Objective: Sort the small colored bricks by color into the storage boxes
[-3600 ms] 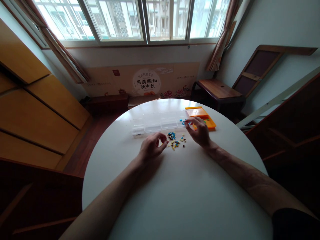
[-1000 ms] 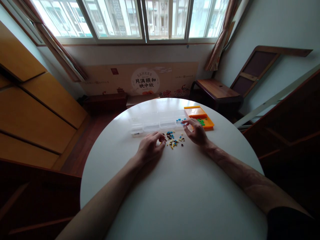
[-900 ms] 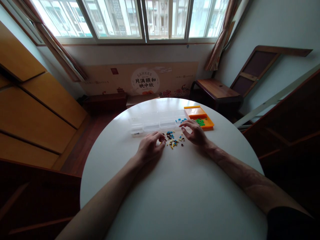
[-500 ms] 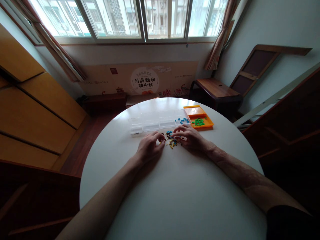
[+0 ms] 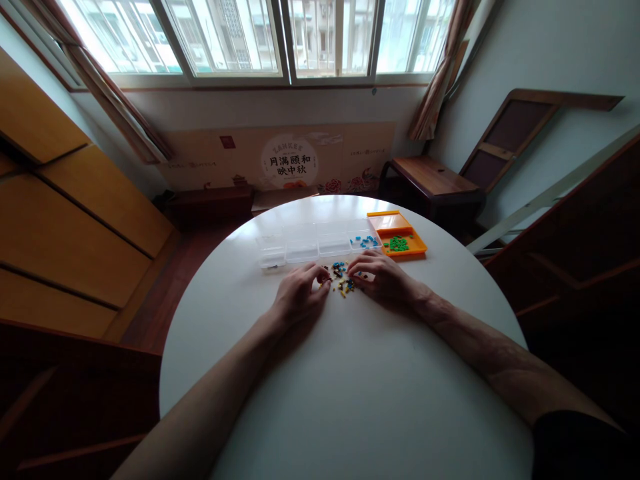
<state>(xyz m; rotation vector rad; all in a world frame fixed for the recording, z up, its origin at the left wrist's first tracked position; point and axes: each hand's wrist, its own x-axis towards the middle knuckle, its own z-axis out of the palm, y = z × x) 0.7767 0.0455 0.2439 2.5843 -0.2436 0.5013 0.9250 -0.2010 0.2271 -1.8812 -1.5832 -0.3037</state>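
Note:
A small heap of tiny coloured pieces, blue, yellow and dark, lies on the round white table. My left hand rests at the heap's left edge with thumb and fingers pinched together; what they pinch is too small to name. My right hand lies over the heap's right side, fingers bent down onto the pieces. Behind the heap stands a clear divided box; its right cell holds blue pieces. An orange tray beside it holds green pieces.
A low wooden bench and leaning wooden frames stand at the right wall. Wooden cabinets fill the left side. A printed board leans under the window behind the table.
My right hand came back from the clear box's blue cell to the heap and settled on its right side. My left hand stayed pinched at the heap's left edge.

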